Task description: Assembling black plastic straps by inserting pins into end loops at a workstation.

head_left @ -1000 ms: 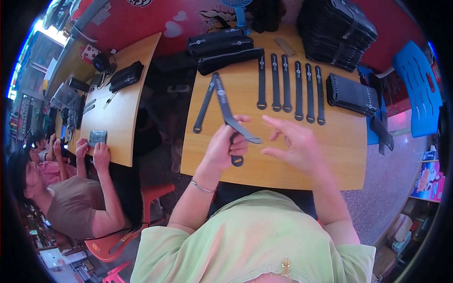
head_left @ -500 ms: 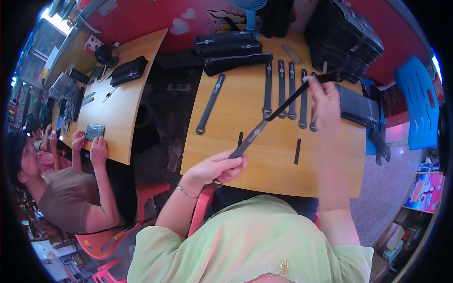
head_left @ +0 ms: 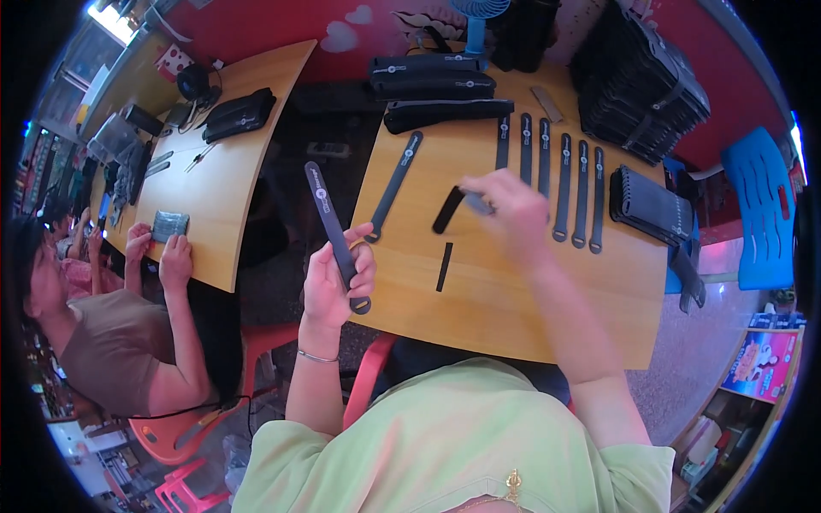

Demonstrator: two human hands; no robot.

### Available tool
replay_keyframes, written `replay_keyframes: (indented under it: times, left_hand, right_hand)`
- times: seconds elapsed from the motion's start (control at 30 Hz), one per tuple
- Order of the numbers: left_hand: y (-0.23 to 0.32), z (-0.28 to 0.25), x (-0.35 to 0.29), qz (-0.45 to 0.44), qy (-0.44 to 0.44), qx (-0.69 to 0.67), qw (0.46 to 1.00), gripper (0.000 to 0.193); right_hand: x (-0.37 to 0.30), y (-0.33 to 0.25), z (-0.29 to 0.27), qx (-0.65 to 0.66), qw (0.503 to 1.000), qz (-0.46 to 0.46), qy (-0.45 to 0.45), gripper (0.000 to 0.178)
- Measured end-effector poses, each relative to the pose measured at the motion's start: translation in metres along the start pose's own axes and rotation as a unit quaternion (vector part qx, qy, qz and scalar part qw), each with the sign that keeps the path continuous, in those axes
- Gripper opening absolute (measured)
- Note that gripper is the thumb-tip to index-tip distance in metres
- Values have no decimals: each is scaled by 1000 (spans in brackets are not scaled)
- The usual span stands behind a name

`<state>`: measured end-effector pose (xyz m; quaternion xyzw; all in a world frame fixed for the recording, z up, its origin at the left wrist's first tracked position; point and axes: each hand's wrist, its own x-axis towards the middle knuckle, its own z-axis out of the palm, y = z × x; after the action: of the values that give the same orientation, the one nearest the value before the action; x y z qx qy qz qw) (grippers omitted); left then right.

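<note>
My left hand is closed around a dark grey strap, held up nearly upright beside the table's left edge. The strap has a rounded top, white print and a slotted lower end. My right hand, blurred, pinches a black strip that hangs over the middle of the table. A short thin black strip lies below it on the wood. To the right, several similar straps lie in a row, partly hidden by my right hand. Another single strap lies at the left.
Black folded cases lie at the back of the table. A tall stack of black cases and a grey case stand right. A blue fan is behind. At left, a person works at another table.
My left hand has risen and turned its strap upright, apart from the black strip. My right hand has moved left and down, away from the straps. One short strip on the table no longer shows.
</note>
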<state>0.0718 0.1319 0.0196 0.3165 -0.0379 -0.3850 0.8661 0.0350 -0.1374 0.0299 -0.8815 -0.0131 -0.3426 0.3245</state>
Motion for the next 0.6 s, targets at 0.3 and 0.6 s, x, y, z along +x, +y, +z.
replay_keyframes:
  times: [0.3,0.6]
  left_hand:
    - [-1,1,5,87,32,-21,995,42]
    - [-8,10,10,111,32,-14,993,40]
  right_hand:
    - [1,-15,5,-1,1000,-27,-9,26]
    - [-12,0,32,-81,990,-56,-99,23]
